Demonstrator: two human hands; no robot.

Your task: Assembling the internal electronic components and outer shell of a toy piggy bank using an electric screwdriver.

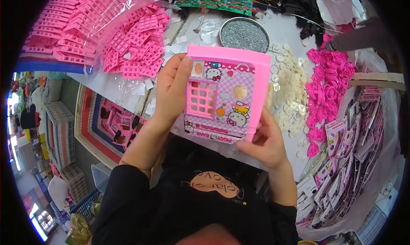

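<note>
Both hands hold a pink plastic toy bank panel (222,95) above the white worktable. Its front carries a printed sticker with cartoon cats on a purple check, a round gold patch, and a grid of square openings at the left. My left hand (173,84) grips the left edge, with the thumb on the upper left corner of the front. At the lower right corner, my right hand (267,140) pinches the edge, thumb in front and the other fingers partly hidden behind the panel.
Beyond the panel stands a round tin of small screws (244,34). Pink grid pieces (136,44) heap at left, green circuit boards (213,3) behind. Cream discs (290,87), magenta plastic parts (322,82) and a bag of printed cards (341,159) fill the right. Below left sits a striped basket (92,129).
</note>
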